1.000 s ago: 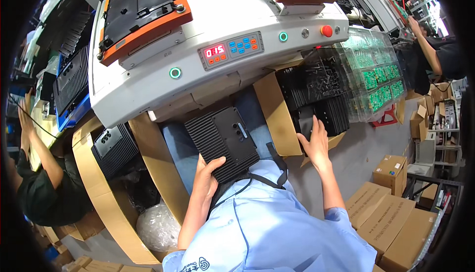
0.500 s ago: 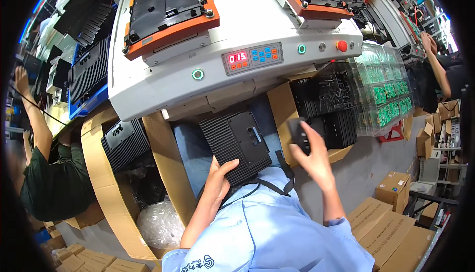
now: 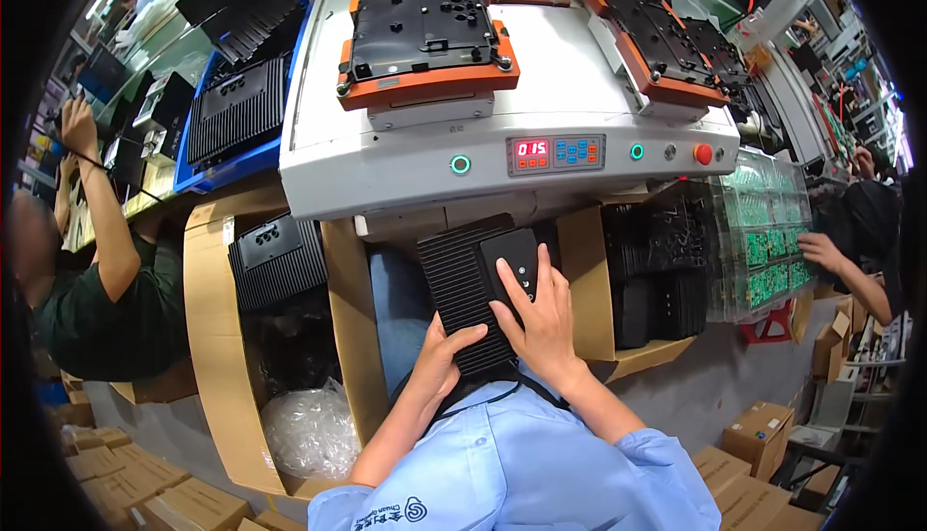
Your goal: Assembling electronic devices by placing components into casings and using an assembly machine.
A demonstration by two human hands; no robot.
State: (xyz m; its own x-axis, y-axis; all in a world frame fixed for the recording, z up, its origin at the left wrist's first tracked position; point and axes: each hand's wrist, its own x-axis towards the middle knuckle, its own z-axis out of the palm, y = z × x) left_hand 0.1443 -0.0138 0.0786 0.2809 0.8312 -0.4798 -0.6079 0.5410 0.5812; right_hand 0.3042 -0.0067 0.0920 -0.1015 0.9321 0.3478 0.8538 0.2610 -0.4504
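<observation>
A ribbed black housing (image 3: 454, 263) rests on my lap, tilted a little. My left hand (image 3: 441, 361) grips its lower left part, thumb over the ribs. A smooth black cover plate (image 3: 510, 249) with small light markings lies over the housing's right side. My right hand (image 3: 543, 323) holds this plate, its thumb and fingers spread across the face and right edge. The plate's lower part is hidden beneath that hand. Whether it sits flush on the housing, I cannot tell.
Ahead stands a white machine (image 3: 386, 179) with orange-framed black fixtures (image 3: 425, 34). Cardboard boxes flank my legs: the left box (image 3: 217, 338) holds a ribbed housing and clear plastic, the right box (image 3: 586, 270) black parts. Clear trays (image 3: 763, 241) carry green circuit boards. Other people work at both sides.
My right hand has brought the cover plate leftward from beside the right box onto the housing. My left hand keeps its grip. The view has shifted.
</observation>
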